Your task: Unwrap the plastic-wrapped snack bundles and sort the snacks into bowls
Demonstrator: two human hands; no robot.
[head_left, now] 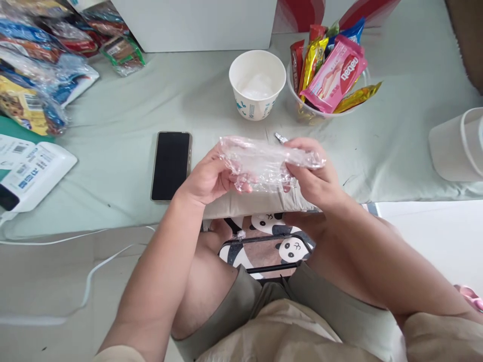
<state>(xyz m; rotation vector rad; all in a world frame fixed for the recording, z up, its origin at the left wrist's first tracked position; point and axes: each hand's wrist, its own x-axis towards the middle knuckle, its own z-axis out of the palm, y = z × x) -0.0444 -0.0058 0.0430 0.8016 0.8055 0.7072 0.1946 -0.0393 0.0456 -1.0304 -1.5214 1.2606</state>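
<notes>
A crinkled piece of clear plastic film (260,161) is stretched between my two hands, above the front edge of the cloth-covered table. My left hand (211,176) grips its left end, with the fingers partly behind the film. My right hand (315,173) pinches the other end between thumb and fingers. Just behind my right hand, the tip of a small metallic object (279,137) shows; the rest is hidden. Beyond the film stands a white paper cup (257,103) with something clear or whitish inside. A black phone (171,167) lies left of my left hand.
A clear bowl (320,114) of wrapped snacks stands right of the cup. Packaged snacks (33,70) pile up at the back left, near a white device (41,176). A white box (199,25) borders the back, and a white bucket (449,146) is at the right.
</notes>
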